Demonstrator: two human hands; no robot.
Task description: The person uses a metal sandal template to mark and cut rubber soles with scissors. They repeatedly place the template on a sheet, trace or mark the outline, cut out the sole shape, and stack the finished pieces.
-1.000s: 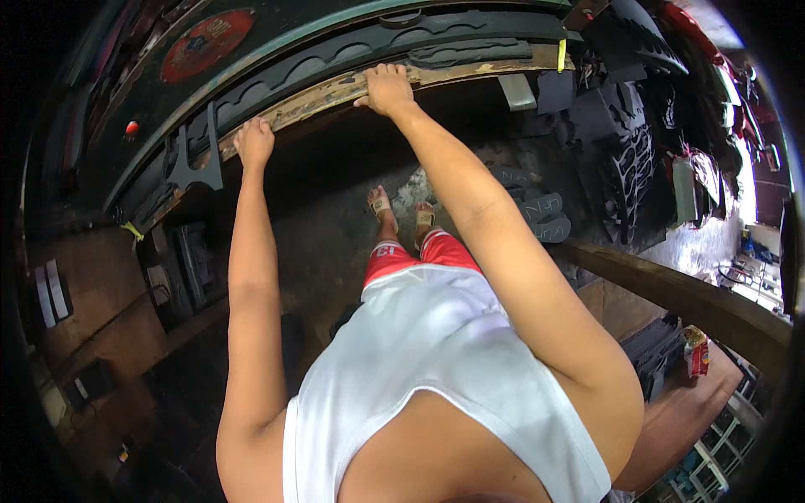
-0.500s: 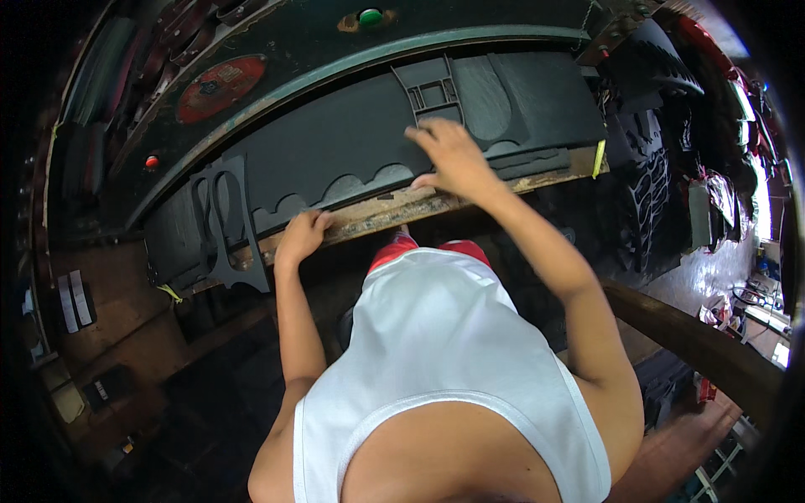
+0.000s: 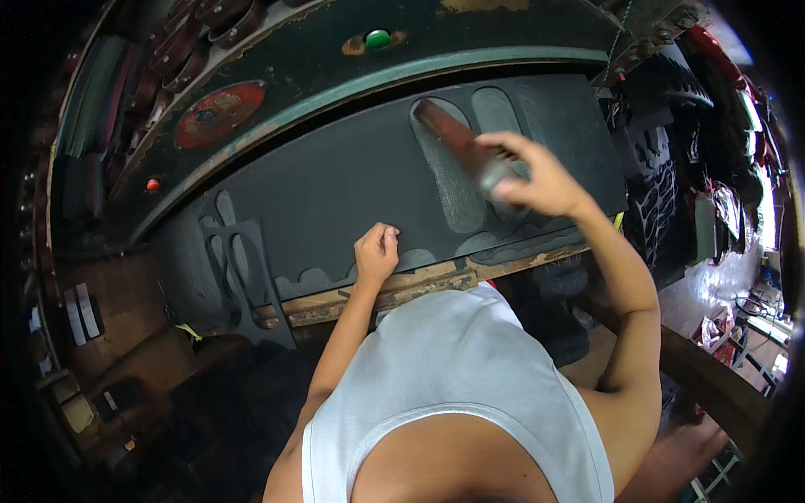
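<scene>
My right hand (image 3: 537, 180) grips a blurred, elongated red-brown object (image 3: 444, 126) with a greyish end, tilted over a sole-shaped outline (image 3: 453, 210) in the dark grey sheet (image 3: 335, 184). My left hand (image 3: 377, 249) rests on that sheet near its front edge, fingers curled, with nothing visible in them. A second, narrower outline (image 3: 490, 109) lies behind the held object. At the left end, a cut-out offcut (image 3: 260, 277) with long oval openings hangs over the worn wooden front edge.
A green machine beam (image 3: 302, 59) carries a green button (image 3: 377, 38) and a red one (image 3: 153, 184). Stacked sheets (image 3: 96, 101) stand at the left, dark cut pieces (image 3: 646, 201) hang at the right, and a wooden post (image 3: 713, 377) crosses the lower right.
The board with the sheet has come toward me, covering my feet. My right hand has taken hold of the red-brown object; the small gridded piece seen earlier is no longer visible there.
</scene>
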